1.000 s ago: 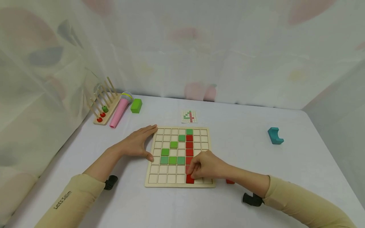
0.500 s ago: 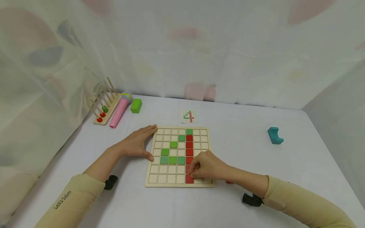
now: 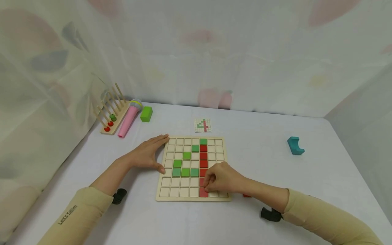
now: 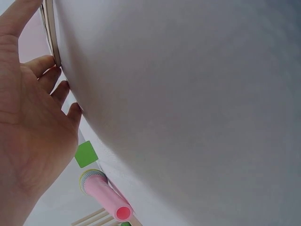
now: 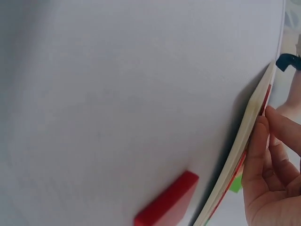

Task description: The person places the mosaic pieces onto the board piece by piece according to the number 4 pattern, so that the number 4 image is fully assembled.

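Observation:
A pale wooden grid board (image 3: pixel 158 190) lies flat on the table with green and red square tiles in its cells. Green tiles (image 3: pixel 186 155) make a diagonal and a short row; the red ones run down one column. My left hand (image 3: pixel 145 153) spreads along the board's left edge, fingertips at the far corner, thumb on the edge. With thumb and forefinger, my right hand (image 3: pixel 225 178) pinches the red tile (image 3: pixel 203 193) in that column's nearest cell. This hand hides part of the board's lower right. In the right wrist view, fingertips (image 5: pixel 263 120) meet at the board's rim.
A small pattern card (image 3: pixel 202 125) lies beyond the board. At back left are a pegged wooden stand (image 3: pixel 114 120), a pink toy microphone (image 3: pixel 128 119) and a green block (image 3: pixel 146 114). A teal curved block (image 3: pixel 295 146) sits right; a red block (image 5: pixel 169 200) lies beside the board.
The right fingertips have shifted very slightly at the nearest red tile, and the tile sits a touch further left in its cell. The left hand stays put.

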